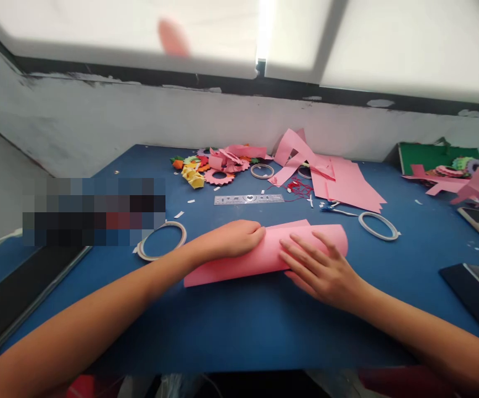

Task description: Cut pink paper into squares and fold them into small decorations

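A pink paper sheet [243, 260] lies folded over on the blue table [239, 326] in front of me. My left hand [233, 237] rests at its upper left edge with fingers curled and pinched on the folded paper. My right hand [322, 268] lies flat on the right part of the sheet, fingers spread, pressing it down.
A metal ruler [249, 199] lies beyond the sheet. Tape rings sit at the left [161, 241], right [379, 226] and back [262, 171]. Pink paper sheets [342, 179], cut paper flowers [214, 163], a green board [438, 157] and dark trays [477, 287] surround them.
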Available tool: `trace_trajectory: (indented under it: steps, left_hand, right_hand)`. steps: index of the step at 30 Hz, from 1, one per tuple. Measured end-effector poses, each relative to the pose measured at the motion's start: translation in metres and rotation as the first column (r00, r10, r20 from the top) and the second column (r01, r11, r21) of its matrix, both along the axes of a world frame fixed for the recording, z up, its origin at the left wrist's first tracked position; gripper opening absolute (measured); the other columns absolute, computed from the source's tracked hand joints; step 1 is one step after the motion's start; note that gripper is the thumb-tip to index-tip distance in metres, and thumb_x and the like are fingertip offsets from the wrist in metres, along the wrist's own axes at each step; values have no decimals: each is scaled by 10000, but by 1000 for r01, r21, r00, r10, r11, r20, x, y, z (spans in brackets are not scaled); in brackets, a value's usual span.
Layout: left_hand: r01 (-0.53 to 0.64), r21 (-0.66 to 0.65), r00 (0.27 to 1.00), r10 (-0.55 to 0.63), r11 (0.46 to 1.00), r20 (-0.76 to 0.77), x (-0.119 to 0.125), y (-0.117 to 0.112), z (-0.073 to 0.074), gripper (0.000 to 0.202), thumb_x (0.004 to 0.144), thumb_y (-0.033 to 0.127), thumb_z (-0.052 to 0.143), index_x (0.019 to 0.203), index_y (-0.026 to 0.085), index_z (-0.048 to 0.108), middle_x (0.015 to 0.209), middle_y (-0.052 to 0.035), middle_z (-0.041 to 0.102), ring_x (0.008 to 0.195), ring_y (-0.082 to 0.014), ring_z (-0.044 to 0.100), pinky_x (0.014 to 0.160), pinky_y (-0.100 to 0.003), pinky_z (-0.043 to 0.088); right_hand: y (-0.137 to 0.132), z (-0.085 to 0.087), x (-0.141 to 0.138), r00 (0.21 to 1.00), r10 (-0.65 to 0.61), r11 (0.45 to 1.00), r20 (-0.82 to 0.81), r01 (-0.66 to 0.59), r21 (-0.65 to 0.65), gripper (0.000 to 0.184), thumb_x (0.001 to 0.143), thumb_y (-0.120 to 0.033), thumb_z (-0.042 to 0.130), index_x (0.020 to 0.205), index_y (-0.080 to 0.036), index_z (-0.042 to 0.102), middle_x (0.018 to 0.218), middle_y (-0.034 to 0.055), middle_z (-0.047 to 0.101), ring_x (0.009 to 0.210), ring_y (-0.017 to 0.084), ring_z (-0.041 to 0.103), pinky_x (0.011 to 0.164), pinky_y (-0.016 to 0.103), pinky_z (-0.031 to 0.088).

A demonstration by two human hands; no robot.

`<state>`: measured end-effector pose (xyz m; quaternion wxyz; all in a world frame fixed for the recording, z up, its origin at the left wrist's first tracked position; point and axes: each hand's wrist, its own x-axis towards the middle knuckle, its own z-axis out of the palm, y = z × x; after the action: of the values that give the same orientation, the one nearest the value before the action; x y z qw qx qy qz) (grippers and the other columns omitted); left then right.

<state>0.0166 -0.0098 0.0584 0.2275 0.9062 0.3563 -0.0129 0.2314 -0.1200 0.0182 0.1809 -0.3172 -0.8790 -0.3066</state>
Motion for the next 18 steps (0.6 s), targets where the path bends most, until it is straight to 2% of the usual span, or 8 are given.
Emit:
trace_trajectory:
  steps: [3, 5, 8, 9, 11, 12, 14, 18]
  left_hand:
    - [-30, 140, 997, 40, 990, -72, 2, -3, -10, 438, 966, 354, 242, 885, 140, 615, 878, -109, 687, 791, -246, 636, 714, -362, 484]
    - [-60, 272, 993, 86, 960, -83, 7, -15, -14, 414, 964, 318, 271, 984, 87, 615, 967, -181, 665, 917, -319, 625, 807, -460, 469]
    - [-99, 446, 988, 141, 890, -61, 15, -47, -19, 430, 951, 189, 246, 1170, -34, 543, 1173, -298, 574, 1147, -405, 529, 953, -584, 377]
    - [-81, 480, 991, 121, 874, -53, 17, -60, -22, 449, 944, 162, 250, 1274, -45, 473, 1274, -306, 522, 1216, -406, 486, 997, -589, 350]
    - [-28, 541, 998, 58, 840, -38, 20, -83, -30, 485, 947, 207, 298, 1357, -26, 408, 1376, -293, 461, 1288, -411, 429, 1022, -580, 361]
    - [-5, 650, 1000, 18, 760, -12, 20, -90, -35, 485, 950, 220, 293, 1353, -17, 423, 1349, -287, 496, 1264, -412, 462, 991, -580, 402]
    - [31, 764, 999, -49, 645, 1, 20, -96, -43, 490, 939, 216, 295, 1376, 33, 418, 1297, -252, 561, 1219, -398, 517, 934, -572, 463]
    - [63, 867, 996, -83, 494, -25, 19, -74, -53, 457, 942, 119, 292, 1368, 96, 455, 1164, -170, 667, 1060, -298, 642, 863, -449, 543]
  right_hand:
    - [8, -8, -1, 999, 7, 992, -51, -13, -124, 319, 927, -263, 539, 1201, -115, 608, 1272, 82, 627, 1190, 248, 569, 1123, 474, 283]
    - [11, -12, 0, 998, -7, 982, -60, -5, -189, 330, 937, -245, 506, 1231, -120, 588, 1275, 89, 625, 1190, 238, 569, 1103, 455, 311]
    - [14, -16, 2, 996, -55, 956, -70, 32, -292, 371, 949, -236, 464, 1295, -125, 538, 1284, 104, 616, 1203, 241, 560, 1065, 463, 350]
    - [15, -16, 3, 995, -69, 946, -70, 43, -322, 381, 956, -241, 447, 1309, -119, 524, 1286, 113, 613, 1199, 247, 563, 1050, 470, 365]
    - [18, -17, 4, 995, -75, 929, -61, 48, -367, 385, 969, -246, 413, 1308, -92, 513, 1289, 134, 606, 1188, 254, 568, 999, 453, 412]
    - [19, -16, 5, 996, -68, 926, -59, 41, -376, 381, 973, -244, 403, 1298, -78, 515, 1285, 142, 607, 1183, 255, 569, 965, 434, 437]
    - [21, -14, 7, 997, -56, 930, -61, 30, -366, 360, 973, -228, 404, 1274, -69, 522, 1258, 145, 623, 1151, 246, 586, 902, 396, 466]
    - [18, -3, 10, 991, -123, 954, -54, 103, -282, 340, 961, -222, 459, 1252, -57, 521, 1184, 140, 660, 1007, 215, 639, 848, 370, 463]
